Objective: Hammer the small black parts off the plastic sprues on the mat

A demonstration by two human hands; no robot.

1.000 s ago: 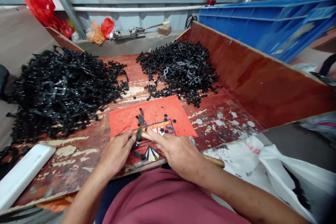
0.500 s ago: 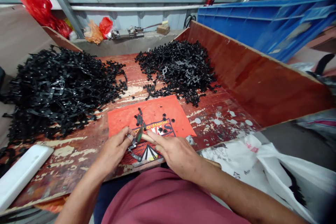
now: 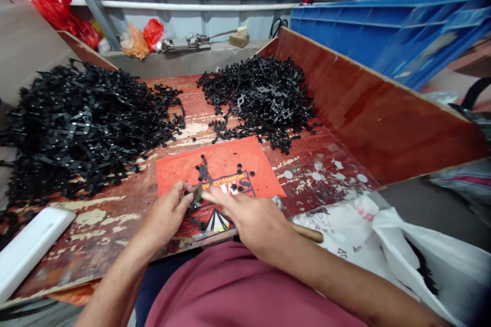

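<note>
Shifted slightly farther over the orange sheet (image 3: 226,163) since a second ago: left hand (image 3: 166,213) pinching a small black plastic part (image 3: 195,203), right hand (image 3: 253,222) gripping a wooden-handled tool (image 3: 307,232) with its tip at that part. Best done pressing steadily, part pinned flat. Worn red board (image 3: 115,219) underneath, black piles far left (image 3: 76,127) and far centre (image 3: 261,97), blue crate (image 3: 383,36) far right.

The right hand (image 3: 255,219) is motion-blurred, hiding most of the brown wooden tool handle (image 3: 309,233) and its grip. The white flat plastic block (image 3: 30,244) at the desk's near-left corner is cut by the picture's edge.
</note>
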